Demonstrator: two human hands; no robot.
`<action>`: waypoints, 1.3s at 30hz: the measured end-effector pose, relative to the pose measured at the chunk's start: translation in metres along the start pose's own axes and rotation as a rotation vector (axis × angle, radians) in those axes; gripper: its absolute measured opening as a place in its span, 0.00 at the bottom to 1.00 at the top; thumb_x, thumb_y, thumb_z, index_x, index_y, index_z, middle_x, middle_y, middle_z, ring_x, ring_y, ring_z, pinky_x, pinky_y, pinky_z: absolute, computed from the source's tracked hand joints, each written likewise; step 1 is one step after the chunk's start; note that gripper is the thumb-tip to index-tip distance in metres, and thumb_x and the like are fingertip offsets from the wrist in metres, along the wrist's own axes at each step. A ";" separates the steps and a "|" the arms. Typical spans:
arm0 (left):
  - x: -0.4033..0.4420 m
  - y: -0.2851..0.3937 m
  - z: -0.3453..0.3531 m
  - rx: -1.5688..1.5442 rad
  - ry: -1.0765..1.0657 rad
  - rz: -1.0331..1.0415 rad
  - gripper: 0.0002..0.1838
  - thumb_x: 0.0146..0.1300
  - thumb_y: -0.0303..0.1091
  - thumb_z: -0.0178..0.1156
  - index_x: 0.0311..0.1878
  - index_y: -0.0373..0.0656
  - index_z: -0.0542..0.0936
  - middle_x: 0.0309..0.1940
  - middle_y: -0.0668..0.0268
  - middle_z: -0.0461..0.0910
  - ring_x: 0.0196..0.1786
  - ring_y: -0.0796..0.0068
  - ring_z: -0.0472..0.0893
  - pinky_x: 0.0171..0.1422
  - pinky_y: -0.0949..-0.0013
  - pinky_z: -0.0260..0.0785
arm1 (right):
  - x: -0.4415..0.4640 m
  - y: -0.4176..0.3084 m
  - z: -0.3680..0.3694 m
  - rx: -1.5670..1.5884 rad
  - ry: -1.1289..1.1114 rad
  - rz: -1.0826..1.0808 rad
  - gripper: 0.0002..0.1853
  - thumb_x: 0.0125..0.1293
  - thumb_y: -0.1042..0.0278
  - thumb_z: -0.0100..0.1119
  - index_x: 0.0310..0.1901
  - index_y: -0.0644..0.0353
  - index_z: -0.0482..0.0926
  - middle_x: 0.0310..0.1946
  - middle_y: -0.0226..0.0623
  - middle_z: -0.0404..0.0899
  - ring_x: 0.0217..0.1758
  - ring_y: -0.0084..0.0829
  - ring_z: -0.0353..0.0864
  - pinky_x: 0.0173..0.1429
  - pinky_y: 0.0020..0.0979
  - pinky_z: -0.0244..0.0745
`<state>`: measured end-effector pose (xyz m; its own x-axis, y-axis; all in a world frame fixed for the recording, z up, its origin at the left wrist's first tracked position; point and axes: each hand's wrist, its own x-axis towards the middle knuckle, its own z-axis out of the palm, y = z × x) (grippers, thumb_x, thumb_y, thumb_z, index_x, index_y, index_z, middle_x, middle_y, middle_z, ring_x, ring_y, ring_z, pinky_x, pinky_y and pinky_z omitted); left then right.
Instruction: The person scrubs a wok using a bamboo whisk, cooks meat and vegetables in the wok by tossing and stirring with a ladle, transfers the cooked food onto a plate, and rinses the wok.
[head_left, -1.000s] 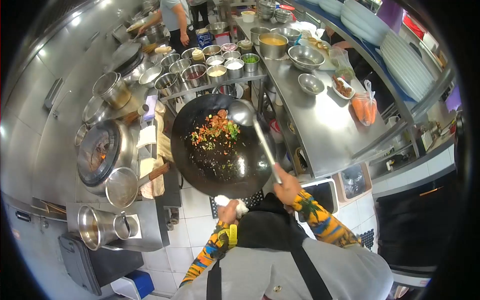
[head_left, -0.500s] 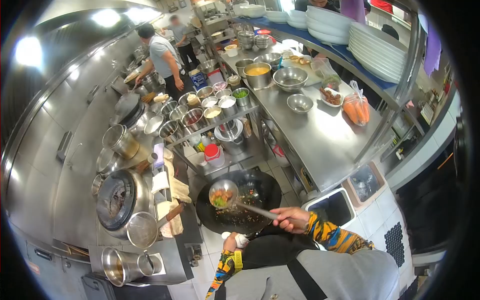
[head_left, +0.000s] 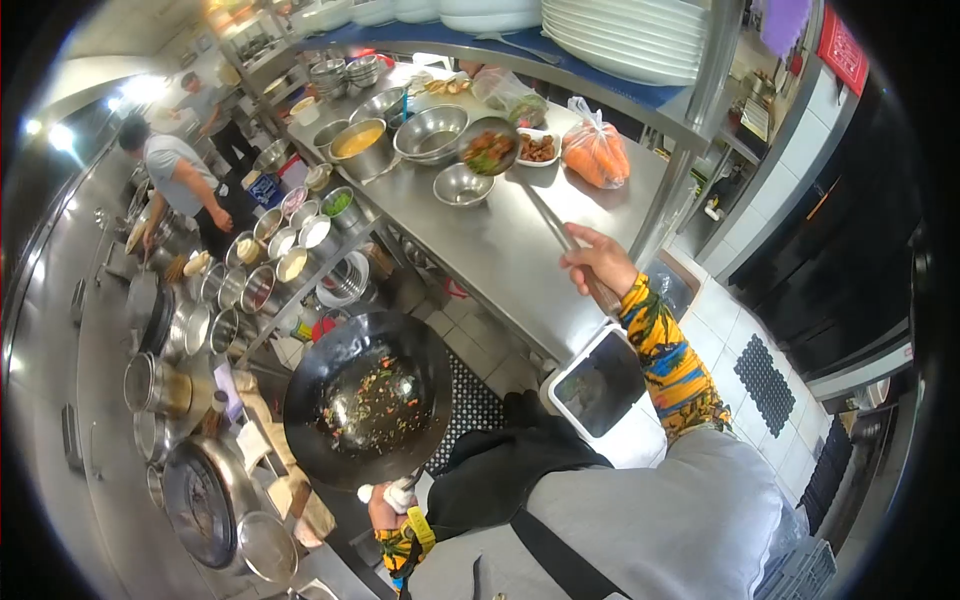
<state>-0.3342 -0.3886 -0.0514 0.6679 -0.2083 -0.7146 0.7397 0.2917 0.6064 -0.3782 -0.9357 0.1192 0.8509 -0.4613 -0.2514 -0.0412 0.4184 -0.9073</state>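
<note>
My right hand [head_left: 600, 262] grips the wooden end of a long ladle [head_left: 545, 210]. Its bowl holds chopped food [head_left: 487, 152] in red and green and hangs above the steel counter, by a small steel bowl [head_left: 463, 185] and a white dish of brown pieces [head_left: 538, 148]. My left hand [head_left: 388, 508] is closed round a white cloth [head_left: 400, 494] at the near edge of a black wok [head_left: 345, 455]. Small scattered bits of food lie inside the wok.
Steel pots of ingredients [head_left: 293, 264] stand left of the counter [head_left: 520, 270]. A bag of orange items [head_left: 597, 155] and a soup pot [head_left: 360, 150] are on it. A plate shelf [head_left: 640, 95] overhangs the counter. Two people [head_left: 180, 170] work at the back left.
The view has turned right. The ladle, now loaded, has moved from over the wok to above the counter. Most of the food has left the wok, which my left hand still holds.
</note>
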 end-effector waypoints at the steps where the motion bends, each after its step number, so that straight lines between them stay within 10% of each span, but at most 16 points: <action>1: -0.001 0.005 0.009 0.095 0.006 0.104 0.09 0.60 0.39 0.55 0.37 0.45 0.75 0.29 0.63 0.80 0.29 0.65 0.80 0.25 0.63 0.72 | 0.018 -0.006 -0.008 -0.080 0.057 -0.033 0.37 0.60 0.79 0.55 0.72 0.64 0.53 0.31 0.38 0.76 0.19 0.23 0.73 0.20 0.25 0.70; 3: -0.004 0.014 0.027 0.292 0.050 0.311 0.09 0.61 0.40 0.55 0.36 0.45 0.75 0.29 0.62 0.80 0.30 0.65 0.80 0.27 0.62 0.73 | 0.050 -0.014 -0.022 -0.242 0.165 -0.088 0.38 0.59 0.79 0.56 0.72 0.64 0.54 0.27 0.38 0.76 0.19 0.25 0.74 0.20 0.28 0.72; 4: -0.003 0.025 0.035 0.052 0.088 0.088 0.10 0.61 0.40 0.55 0.36 0.44 0.76 0.29 0.62 0.80 0.30 0.65 0.80 0.30 0.62 0.73 | 0.064 -0.016 -0.029 -0.269 0.193 -0.086 0.39 0.58 0.79 0.56 0.72 0.65 0.54 0.26 0.38 0.76 0.18 0.25 0.74 0.20 0.29 0.72; 8: 0.033 0.018 0.006 0.714 0.058 0.634 0.11 0.62 0.38 0.55 0.36 0.40 0.77 0.30 0.59 0.80 0.31 0.63 0.81 0.34 0.62 0.75 | 0.116 -0.011 -0.060 -0.380 0.272 -0.111 0.39 0.58 0.77 0.57 0.72 0.64 0.55 0.24 0.37 0.75 0.17 0.26 0.73 0.19 0.30 0.71; 10: 0.051 0.023 -0.006 0.340 0.055 0.376 0.12 0.60 0.37 0.57 0.38 0.37 0.76 0.30 0.52 0.80 0.31 0.58 0.81 0.30 0.56 0.75 | 0.129 -0.006 -0.071 -0.448 0.278 -0.121 0.38 0.58 0.76 0.57 0.72 0.63 0.56 0.23 0.37 0.74 0.17 0.25 0.73 0.19 0.30 0.71; 13: 0.025 0.044 0.042 0.940 0.135 0.604 0.19 0.47 0.39 0.71 0.37 0.37 0.77 0.28 0.58 0.82 0.31 0.62 0.82 0.36 0.61 0.73 | 0.132 -0.004 -0.074 -0.528 0.337 -0.146 0.37 0.59 0.75 0.56 0.71 0.60 0.58 0.23 0.36 0.74 0.18 0.25 0.73 0.20 0.30 0.71; 15: -0.008 0.066 0.099 1.297 0.115 0.702 0.15 0.47 0.24 0.66 0.41 0.36 0.76 0.33 0.62 0.82 0.36 0.72 0.81 0.41 0.70 0.73 | 0.133 -0.004 -0.074 -0.606 0.355 -0.157 0.36 0.59 0.74 0.55 0.71 0.59 0.58 0.24 0.35 0.74 0.18 0.24 0.73 0.21 0.29 0.71; 25: 0.029 0.080 0.100 1.068 -0.108 0.856 0.10 0.55 0.32 0.65 0.32 0.34 0.77 0.23 0.60 0.81 0.22 0.71 0.79 0.26 0.70 0.70 | 0.149 0.036 -0.093 -1.255 0.459 -0.351 0.36 0.58 0.70 0.54 0.71 0.53 0.59 0.39 0.56 0.79 0.45 0.51 0.79 0.51 0.45 0.74; 31: 0.044 0.086 0.099 0.742 -0.056 0.525 0.02 0.60 0.22 0.55 0.33 0.34 0.76 0.27 0.57 0.82 0.25 0.69 0.80 0.28 0.71 0.73 | 0.142 0.042 -0.089 -1.344 0.387 -0.059 0.37 0.61 0.70 0.49 0.73 0.47 0.52 0.51 0.59 0.74 0.53 0.57 0.75 0.55 0.48 0.72; 34: 0.057 0.089 0.094 0.263 -0.062 0.221 0.04 0.61 0.25 0.55 0.35 0.35 0.77 0.28 0.57 0.81 0.29 0.68 0.81 0.30 0.68 0.73 | 0.179 0.123 -0.133 -1.539 0.554 -0.350 0.39 0.59 0.71 0.49 0.74 0.44 0.51 0.48 0.59 0.74 0.50 0.58 0.75 0.54 0.49 0.73; 37: 0.014 0.102 0.127 1.381 -0.116 0.948 0.15 0.66 0.39 0.50 0.40 0.35 0.78 0.32 0.53 0.81 0.32 0.61 0.82 0.34 0.60 0.75 | 0.163 0.114 -0.125 -1.422 0.455 -0.222 0.44 0.59 0.72 0.51 0.76 0.39 0.44 0.56 0.61 0.71 0.44 0.56 0.80 0.48 0.50 0.76; 39: 0.050 0.095 0.091 0.012 -0.060 0.049 0.10 0.50 0.18 0.59 0.37 0.38 0.77 0.31 0.61 0.81 0.32 0.72 0.80 0.35 0.70 0.74 | 0.154 0.099 -0.106 -1.468 0.466 -0.025 0.47 0.57 0.77 0.50 0.76 0.38 0.40 0.50 0.56 0.72 0.47 0.53 0.79 0.50 0.47 0.76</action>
<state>-0.2226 -0.4560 0.0020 0.7064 -0.2499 -0.6622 0.7070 0.2920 0.6441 -0.3071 -1.0481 -0.0450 0.6365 -0.7691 -0.0575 -0.7306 -0.5773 -0.3646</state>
